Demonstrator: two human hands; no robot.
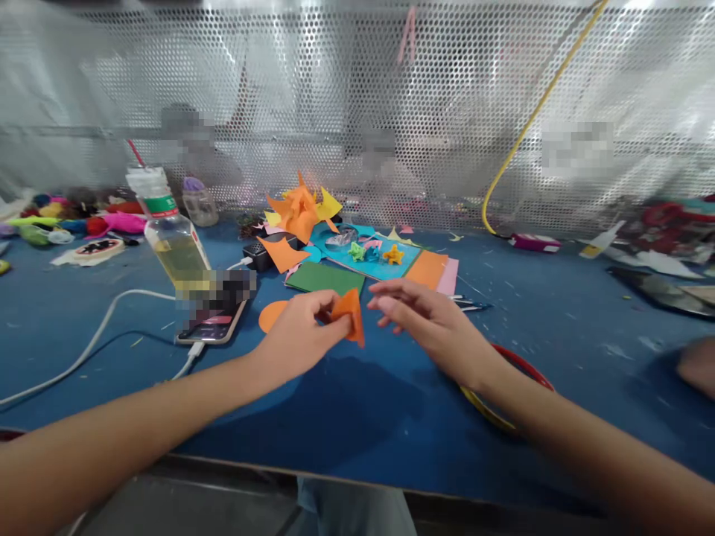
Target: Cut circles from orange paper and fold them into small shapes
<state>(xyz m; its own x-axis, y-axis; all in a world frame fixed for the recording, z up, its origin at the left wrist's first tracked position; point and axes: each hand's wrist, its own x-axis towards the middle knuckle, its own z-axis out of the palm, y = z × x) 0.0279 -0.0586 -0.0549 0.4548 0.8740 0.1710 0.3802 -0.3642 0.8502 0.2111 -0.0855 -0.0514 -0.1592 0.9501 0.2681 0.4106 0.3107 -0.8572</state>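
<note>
The left hand (307, 324) pinched a folded orange felt-like piece (351, 316) between thumb and fingers, holding it up over the near middle of the blue worktop (357, 417). The right hand (427, 316) hovered just beside that piece on its right, fingers loosely bent and thumb apart from them, with a gap to the orange edge and nothing visible in its grasp. The right forearm passed above a red-and-yellow ring (530, 365) on the worktop.

Just behind the left hand lay an orange disc (272, 316), partly covered by it, and a dark green sheet (325, 278). Farther back, a light blue sheet (399, 260) carried small star-shaped pieces, among them a green star (356, 252) and an orange-yellow star (394, 254). Orange (427, 269) and pink (448, 277) sheets showed at its right, and a heap of orange scraps (302, 212) rose at its back left.

To the left, a smartphone (215, 321) lay with a white cable (195, 350) plugged into its near end; a clear bottle (179, 253) of yellowish liquid stood, appearing tilted, behind it. At the far right edge, a blurred part of another person's hand (698, 366) was in view.
</note>
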